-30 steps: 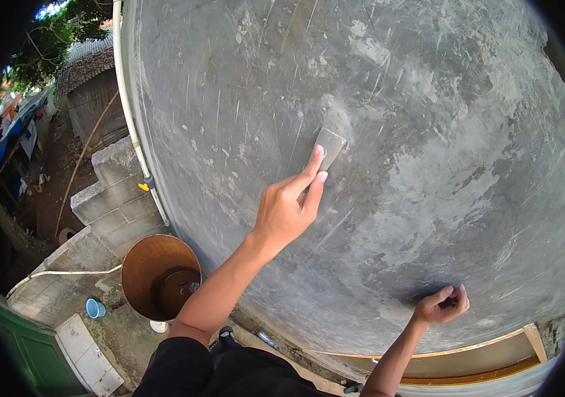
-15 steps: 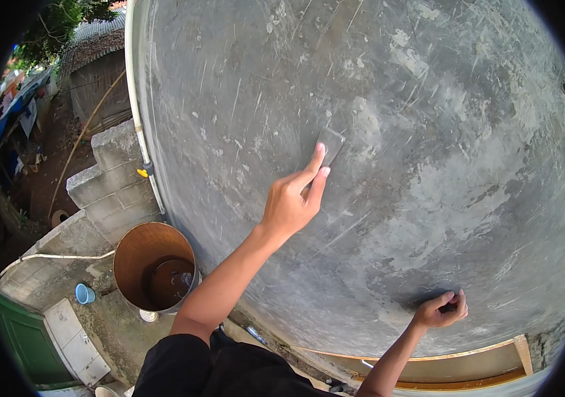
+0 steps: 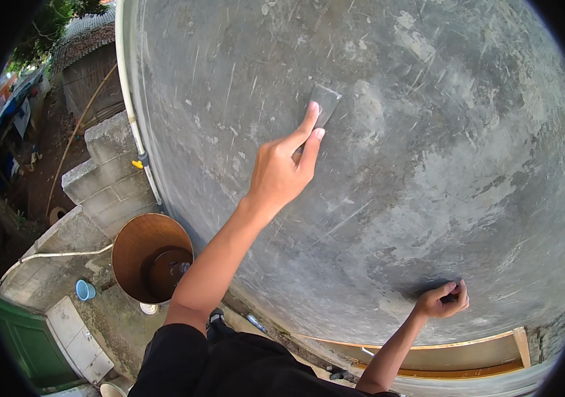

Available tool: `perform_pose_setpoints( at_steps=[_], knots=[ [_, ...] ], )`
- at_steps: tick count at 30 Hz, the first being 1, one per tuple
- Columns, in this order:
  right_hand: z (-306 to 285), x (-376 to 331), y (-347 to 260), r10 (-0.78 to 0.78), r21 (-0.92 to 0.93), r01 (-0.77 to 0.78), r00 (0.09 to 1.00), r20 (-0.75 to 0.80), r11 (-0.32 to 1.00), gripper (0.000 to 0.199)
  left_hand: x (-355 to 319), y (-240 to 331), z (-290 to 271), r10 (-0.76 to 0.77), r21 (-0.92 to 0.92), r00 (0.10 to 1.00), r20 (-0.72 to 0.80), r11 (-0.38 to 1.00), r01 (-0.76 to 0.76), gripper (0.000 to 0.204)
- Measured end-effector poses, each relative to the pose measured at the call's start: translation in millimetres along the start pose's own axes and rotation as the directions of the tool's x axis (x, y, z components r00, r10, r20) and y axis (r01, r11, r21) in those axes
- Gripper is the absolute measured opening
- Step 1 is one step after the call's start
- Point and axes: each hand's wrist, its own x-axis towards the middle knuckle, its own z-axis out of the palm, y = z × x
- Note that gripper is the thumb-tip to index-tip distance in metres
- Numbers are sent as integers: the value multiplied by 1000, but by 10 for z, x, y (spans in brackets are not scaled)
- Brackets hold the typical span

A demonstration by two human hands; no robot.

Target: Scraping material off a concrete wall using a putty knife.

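Observation:
My left hand [image 3: 282, 165] is closed around a flat grey scraper [image 3: 326, 106], its index finger stretched along the blade. The blade lies against the rough grey plastered wall [image 3: 414, 178], tip pointing up; its handle is hidden in my palm. Lower down at the right, my right hand [image 3: 443, 301] has its fingers curled in close to the same wall. A dark gap shows between these fingers, and whatever they hold, if anything, cannot be made out. Pale scratches and patches cover the wall.
A rusty drum [image 3: 153, 255] with dark liquid stands at lower left, near a small blue basket [image 3: 85, 290]. A white pipe [image 3: 127, 99] with a yellow-handled valve runs along the wall's left edge. Stepped block wall [image 3: 107, 178], green door [image 3: 34, 341] and wooden frame [image 3: 522, 347] surround.
My left hand has slid the scraper upward and slightly left along the wall. The right hand stays nearly in place, still curled. The view has shifted a little.

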Motion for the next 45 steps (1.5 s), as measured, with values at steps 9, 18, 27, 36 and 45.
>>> perform_pose_setpoints(
  at_steps=[9, 18, 27, 36, 45],
  knots=[
    [-33, -59, 191, 20, -9, -21, 998, -66, 1000, 18, -1302, -648, -23, -218, 28, 971, 101, 976, 216, 44],
    [0, -37, 177, -72, -70, 70, 997, -31, 995, 17, -762, -922, -207, -302, 26, 953, -2, 953, 302, 44],
    [19, 19, 261, -144, -84, 138, 987, -72, 987, 22, -1298, -1338, -180, -389, 34, 921, 11, 921, 389, 47],
    [30, 3, 334, -157, -107, 150, 986, -60, 983, 25, -1528, -1339, -47, -511, -128, 855, -89, 857, 499, 47],
    [182, 288, -600, -252, 72, 252, 968, -10, 965, 31, -532, -1712, -660, -725, -118, 683, -86, 688, 716, 53]
  ],
)
